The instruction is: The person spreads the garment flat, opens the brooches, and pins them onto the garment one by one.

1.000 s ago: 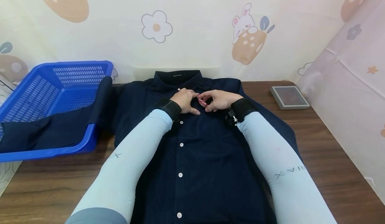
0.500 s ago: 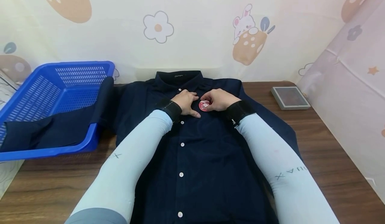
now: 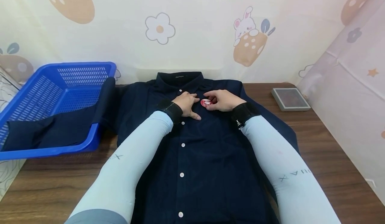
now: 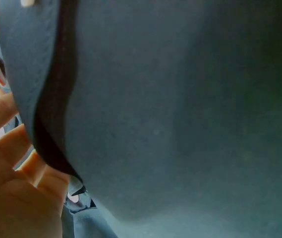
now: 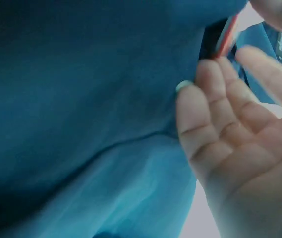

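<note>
A dark navy button-up shirt (image 3: 195,157) lies front side up. On its chest is a small round red-and-white badge (image 3: 206,103), tilted so that it looks oval from the head. My right hand (image 3: 224,100) holds the badge at its right edge, thumb below, index finger lifted off. The right wrist view shows the badge's red rim (image 5: 226,37) close to the fingertips. My left hand (image 3: 186,104) rests on the shirt beside the button placket, fingers straight and thumb spread, just left of the badge. In the left wrist view its fingers lie along a fold of the cloth.
A blue plastic basket (image 3: 102,138) stands at the left, with one shirt sleeve (image 3: 51,130) draped into it. A small grey framed box (image 3: 291,99) sits at the back right of the wooden table (image 3: 337,163). A patterned cloth backdrop (image 3: 195,33) hangs behind.
The badge has turned from edge-on to face-up, then tilted slightly again. My right hand's index finger has lifted from it. My left hand has stayed nearly in place.
</note>
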The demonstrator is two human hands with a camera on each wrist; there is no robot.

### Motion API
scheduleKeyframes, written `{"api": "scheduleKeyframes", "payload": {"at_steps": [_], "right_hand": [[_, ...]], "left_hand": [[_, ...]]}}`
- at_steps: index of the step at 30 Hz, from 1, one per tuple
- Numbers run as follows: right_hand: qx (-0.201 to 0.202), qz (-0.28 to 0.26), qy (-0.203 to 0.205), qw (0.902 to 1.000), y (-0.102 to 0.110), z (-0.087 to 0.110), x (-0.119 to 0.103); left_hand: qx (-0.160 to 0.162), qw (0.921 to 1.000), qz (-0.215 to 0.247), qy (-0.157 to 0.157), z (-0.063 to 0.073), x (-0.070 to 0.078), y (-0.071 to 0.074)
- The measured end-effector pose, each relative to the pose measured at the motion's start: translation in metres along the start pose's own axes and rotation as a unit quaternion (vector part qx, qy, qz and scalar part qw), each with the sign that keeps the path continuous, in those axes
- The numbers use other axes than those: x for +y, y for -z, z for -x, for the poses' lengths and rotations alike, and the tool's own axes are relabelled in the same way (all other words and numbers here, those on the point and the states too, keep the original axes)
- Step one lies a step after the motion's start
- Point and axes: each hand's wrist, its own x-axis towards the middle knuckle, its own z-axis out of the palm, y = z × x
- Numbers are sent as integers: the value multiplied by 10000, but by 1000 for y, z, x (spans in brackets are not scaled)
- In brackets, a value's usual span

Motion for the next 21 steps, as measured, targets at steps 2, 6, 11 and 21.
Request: {"api": "scheduleKeyframes", "payload": {"at_steps": [2,6,11,21], "right_hand": [[67,147,-122,9998,-1,6,6],[-244,717,-546,9956,-5,21,16],[-914,874,-790,9888,-9,32,28],[-904,811,-957,9880,-2,39,43]], "left_hand": [[-41,10000,-62,5,4,3,0],[-147,9997,-192,26,11,7,-1],[-285,9993,-238,-21,14,10,-1],[-634,9973,-295,225,15,7,-4]]}}
